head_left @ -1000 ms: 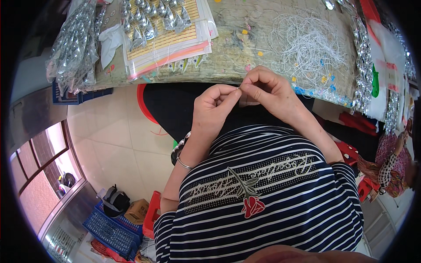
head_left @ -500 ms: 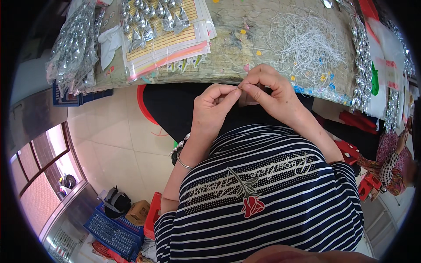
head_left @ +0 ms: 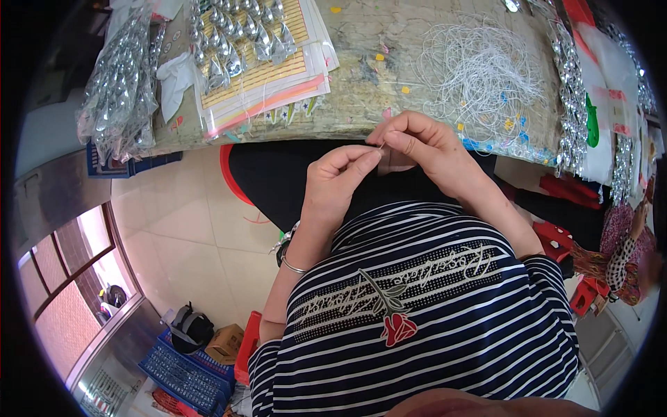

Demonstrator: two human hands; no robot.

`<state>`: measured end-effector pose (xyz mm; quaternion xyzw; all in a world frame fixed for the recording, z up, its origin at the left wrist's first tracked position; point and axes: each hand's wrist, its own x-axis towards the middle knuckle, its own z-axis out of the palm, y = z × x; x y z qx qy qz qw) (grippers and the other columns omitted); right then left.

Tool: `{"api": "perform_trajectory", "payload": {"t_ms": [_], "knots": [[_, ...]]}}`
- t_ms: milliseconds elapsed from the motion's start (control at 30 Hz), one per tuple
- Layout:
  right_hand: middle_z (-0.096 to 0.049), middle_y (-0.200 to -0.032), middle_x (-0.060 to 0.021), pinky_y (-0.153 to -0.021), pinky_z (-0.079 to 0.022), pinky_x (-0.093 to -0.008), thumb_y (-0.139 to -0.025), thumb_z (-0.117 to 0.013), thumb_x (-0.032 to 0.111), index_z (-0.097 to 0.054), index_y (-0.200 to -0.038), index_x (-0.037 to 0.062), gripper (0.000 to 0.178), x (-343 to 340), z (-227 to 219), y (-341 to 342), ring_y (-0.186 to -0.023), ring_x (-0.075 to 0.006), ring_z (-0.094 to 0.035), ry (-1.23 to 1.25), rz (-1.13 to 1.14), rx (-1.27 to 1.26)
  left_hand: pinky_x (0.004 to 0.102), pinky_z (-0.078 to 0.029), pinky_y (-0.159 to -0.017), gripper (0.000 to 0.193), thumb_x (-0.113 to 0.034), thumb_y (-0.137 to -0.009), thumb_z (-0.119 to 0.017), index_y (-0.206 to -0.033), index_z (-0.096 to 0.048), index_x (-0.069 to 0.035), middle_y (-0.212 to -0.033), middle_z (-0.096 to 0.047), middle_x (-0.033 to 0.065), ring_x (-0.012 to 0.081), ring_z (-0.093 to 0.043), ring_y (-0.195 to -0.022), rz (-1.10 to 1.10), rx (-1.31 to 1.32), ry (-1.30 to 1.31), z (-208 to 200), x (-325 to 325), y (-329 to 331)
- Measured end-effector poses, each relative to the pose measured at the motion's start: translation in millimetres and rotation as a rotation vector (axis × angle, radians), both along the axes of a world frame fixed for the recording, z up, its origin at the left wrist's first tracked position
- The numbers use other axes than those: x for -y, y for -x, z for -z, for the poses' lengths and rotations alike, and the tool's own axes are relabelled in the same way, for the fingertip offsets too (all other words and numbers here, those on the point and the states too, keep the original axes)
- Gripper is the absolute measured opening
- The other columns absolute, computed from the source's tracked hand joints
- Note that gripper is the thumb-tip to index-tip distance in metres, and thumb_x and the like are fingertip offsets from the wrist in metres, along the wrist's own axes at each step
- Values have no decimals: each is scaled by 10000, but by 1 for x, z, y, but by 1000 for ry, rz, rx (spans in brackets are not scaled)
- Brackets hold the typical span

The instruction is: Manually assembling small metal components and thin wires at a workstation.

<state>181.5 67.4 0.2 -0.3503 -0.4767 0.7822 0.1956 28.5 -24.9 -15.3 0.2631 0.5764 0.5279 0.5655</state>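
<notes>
My left hand (head_left: 332, 182) and my right hand (head_left: 425, 147) meet just past the table's near edge, above my lap. Thumb and forefinger are pinched together on each. A thin pale thread (head_left: 381, 148) shows faintly between the fingertips; whatever else they hold is too small to make out. Beyond my right hand a loose tangle of white string (head_left: 490, 73) lies on the table. To the left, rows of silvery teardrop-shaped pendants (head_left: 240, 35) rest on a yellow striped sheet (head_left: 258, 78).
The worn table (head_left: 361, 90) carries small coloured scraps. Silver strands in clear plastic (head_left: 118, 104) hang over its left end; more silver strands (head_left: 570, 97) hang at the right. Blue crates (head_left: 184, 375), a carton (head_left: 226, 342) and a red stool (head_left: 248, 347) stand lower left. Another person (head_left: 622, 257) sits far right.
The fingertips of my two hands have drawn slightly apart, and a bit of thin thread now shows between them. The whole view has shifted a little.
</notes>
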Motion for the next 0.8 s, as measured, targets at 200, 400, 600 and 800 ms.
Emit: {"api": "perform_trajectory", "payload": {"t_ms": [200,400,600,800], "knots": [[-572,-740,-16,-556,-338,-182,-950,-504,205,-534,-880,88,139,-12,-12,-7,-621,-66,-459,205,111,-182,172,-239,-469,108,-78,-835,-639,-904,-695,-17,-671,-555,-59,1,-358,-530,120,-91,16,-4,5,0],[-453,-656,23,-539,-322,-190,-950,-503,230,-508,-880,95,152,-48,-29,-42,-580,-65,-397,-19,278,-239,168,-289,-500,102,-59,-828,-623,-872,-693,0,-678,-573,-26,24,-410,-546,167,-108,-2,-13,8,-5],[-509,-730,14,-611,-413,-223,-930,-504,271,-548,-903,54,223,-19,-8,-38,-669,-61,-478,-89,50,80,179,-343,-509,108,-45,-847,-608,-899,-672,25,-643,-546,-5,44,-453,-549,137,-26,75,-11,0,-11],[-556,-747,-48,-667,-454,-302,-895,-579,241,-590,-974,58,199,9,24,-23,-714,-157,-543,-276,-148,73,176,-382,-533,61,-46,-834,-648,-858,-659,10,-694,-575,9,52,-487,-581,139,-22,91,-4,5,-6]]}}
